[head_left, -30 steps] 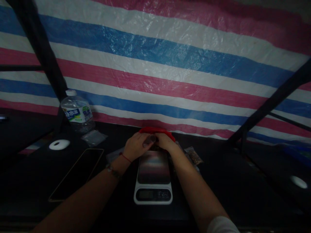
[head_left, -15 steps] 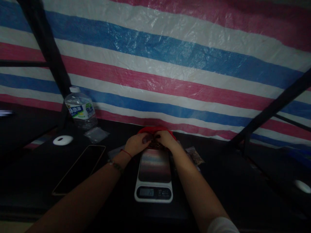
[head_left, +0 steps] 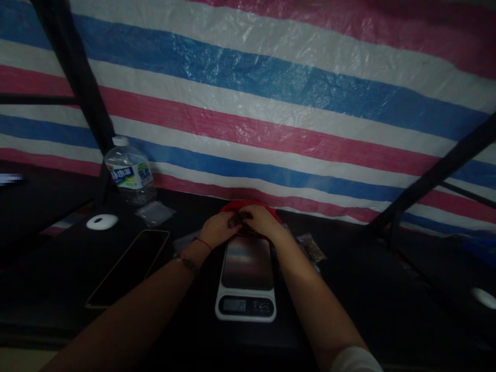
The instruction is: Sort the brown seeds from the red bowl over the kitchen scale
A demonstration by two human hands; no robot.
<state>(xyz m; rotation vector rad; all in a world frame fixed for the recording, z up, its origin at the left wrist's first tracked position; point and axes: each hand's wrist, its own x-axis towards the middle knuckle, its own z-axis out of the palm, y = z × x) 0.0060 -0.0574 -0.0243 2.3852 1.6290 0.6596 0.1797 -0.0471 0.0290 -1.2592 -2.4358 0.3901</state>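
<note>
Head — right hand (head_left: pixel 260 220) nearer left hand (head_left: pixel 217 227)

Noting red container (head_left: pixel 234 205), mostly hidden, with dark pieces (head_left: pixel 248 230) inside; at far end of flat-lying white scale (head_left: pixel 248 271).

Red cord (head_left: pixel 203 242), one: thin, around the wrist by the left hand (head_left: pixel 217 228). Bead bracelet (head_left: pixel 189 264), one: dark beads, some paler; just elbow-side of the cord. Sleeve (head_left: pixel 355 360), one: pale grey, plain; right hand's (head_left: pixel 261 219) arm, across from the cord.
</note>
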